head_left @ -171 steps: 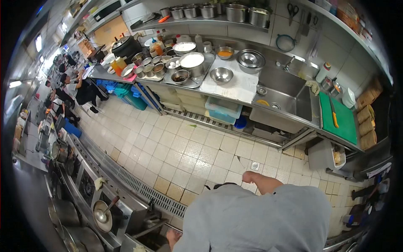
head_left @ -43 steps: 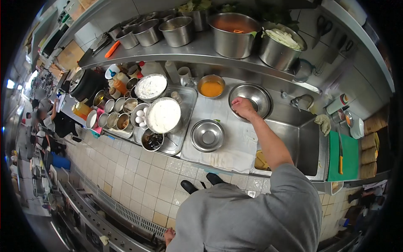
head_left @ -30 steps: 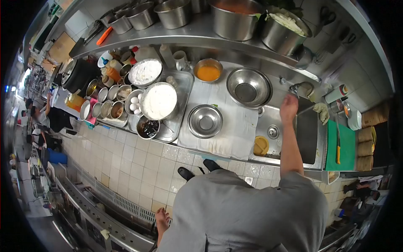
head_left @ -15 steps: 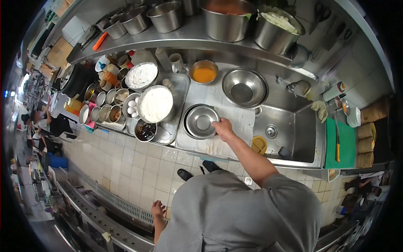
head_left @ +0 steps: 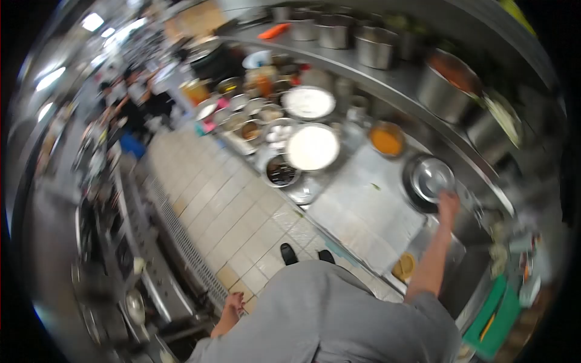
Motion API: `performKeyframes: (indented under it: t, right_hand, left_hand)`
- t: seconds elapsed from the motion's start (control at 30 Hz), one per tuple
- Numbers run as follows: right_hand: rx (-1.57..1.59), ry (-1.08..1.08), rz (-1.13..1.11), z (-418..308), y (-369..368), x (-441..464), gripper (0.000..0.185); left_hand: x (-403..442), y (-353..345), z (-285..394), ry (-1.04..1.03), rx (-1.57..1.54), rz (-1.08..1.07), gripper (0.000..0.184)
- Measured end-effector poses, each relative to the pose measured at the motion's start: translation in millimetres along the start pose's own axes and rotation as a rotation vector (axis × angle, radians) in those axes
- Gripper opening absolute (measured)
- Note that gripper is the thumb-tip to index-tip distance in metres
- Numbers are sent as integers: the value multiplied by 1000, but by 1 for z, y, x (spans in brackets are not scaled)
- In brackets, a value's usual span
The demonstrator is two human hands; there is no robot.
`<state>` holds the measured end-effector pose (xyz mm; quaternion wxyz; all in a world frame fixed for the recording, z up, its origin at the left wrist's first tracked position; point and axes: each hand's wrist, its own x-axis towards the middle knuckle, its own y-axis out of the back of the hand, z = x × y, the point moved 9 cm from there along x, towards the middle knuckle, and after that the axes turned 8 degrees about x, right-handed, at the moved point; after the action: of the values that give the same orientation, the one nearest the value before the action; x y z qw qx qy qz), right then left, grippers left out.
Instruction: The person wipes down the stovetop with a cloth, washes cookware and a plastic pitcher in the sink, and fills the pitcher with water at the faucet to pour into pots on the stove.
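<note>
My right hand (head_left: 448,209) is closed on the near rim of a small metal bowl (head_left: 432,178). That bowl is over or inside a wider metal bowl (head_left: 414,202) beside the sink; blur hides whether they touch. Just left of them, a bowl of orange liquid (head_left: 387,139) stands against the back of the counter. My left hand (head_left: 235,302) hangs low by my side above the floor, fingers loosely bent and apart, with nothing in it.
A tray to the left carries a bowl of white powder (head_left: 312,146), a bowl of dark pieces (head_left: 282,171) and eggs (head_left: 280,133). Pots line the shelf (head_left: 339,57) above. At right are the sink (head_left: 463,249) and a green cutting board (head_left: 493,320) with a knife. Several people work far left.
My right hand has carried the small metal bowl from the middle of the counter to the wider bowl by the sink. My view has turned left; my left hand still hangs low.
</note>
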<state>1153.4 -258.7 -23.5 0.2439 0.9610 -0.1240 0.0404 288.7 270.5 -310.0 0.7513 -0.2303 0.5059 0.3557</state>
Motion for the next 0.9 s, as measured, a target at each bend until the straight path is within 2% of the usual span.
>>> performKeyframes:
  t: [0.03, 0.07, 0.1, 0.17, 0.2, 0.27, 0.33, 0.37, 0.4, 0.43, 0.47, 0.5, 0.57, 0.63, 0.7, 0.73, 0.83, 0.9]
  right_hand:
    - [105, -188, -29, 2, -3, -4, 37]
    - [258, -131, -10, 22, -13, 5, 33]
    - [72, -119, -72, 23, -16, 10, 34]
    - [98, -122, -91, 32, -17, 13, 43]
    - [118, -98, -67, 30, -8, 11, 47]
    - [159, 253, 188, 12, 28, -2, 53]
    - [-310, 225, 445, -9, 53, -47, 59]
    - [-199, 102, 431, 40, 43, -52, 63]
    - [-91, -20, 408, 81, 24, -52, 68]
    - [368, -481, 246, 94, -1, -74, 68]
    - [808, -946, 46, 75, -38, -122, 68]
    - [801, -941, 18, 93, -48, -116, 68]
    - [1356, -904, -233, 106, -100, -102, 63]
    - [1327, -910, -299, 94, -117, -97, 60]
    - [1385, -845, -331, 97, -132, -86, 75]
    - [1369, -868, -374, 92, -139, -89, 75]
    - [1451, -949, -369, 68, -155, -118, 65]
    - [1211, -983, -202, 66, -163, -150, 55]
  left_hand:
    - [-1, 7, -15, 17, 65, 71, 24]
    - [-3, 8, -17, 43, 139, 134, 28]
    - [-12, -1, -13, 37, 86, 160, 28]
    - [-56, -18, 17, 35, 354, 410, 36]
    - [-47, -9, 12, 35, 331, 420, 36]
    - [-10, 8, 8, -27, 235, 346, 41]
    - [-35, -15, 32, -87, 287, 429, 42]
    - [-54, -25, 53, -143, 353, 510, 43]
    - [-48, -27, 54, -138, 359, 494, 44]
    - [-48, -30, 51, -135, 329, 501, 44]
    - [-48, -38, 50, -132, 358, 495, 45]
    - [-50, -44, 54, -130, 390, 490, 46]
    - [-66, -56, 66, -97, 425, 488, 49]
    - [-52, -47, 58, -175, 620, 485, 49]
    - [-84, -47, 70, -232, 653, 573, 49]
    - [-95, -43, 65, -205, 622, 598, 49]
    - [-122, -30, 54, -247, 494, 666, 50]
    - [-138, -20, 35, -236, 476, 753, 49]
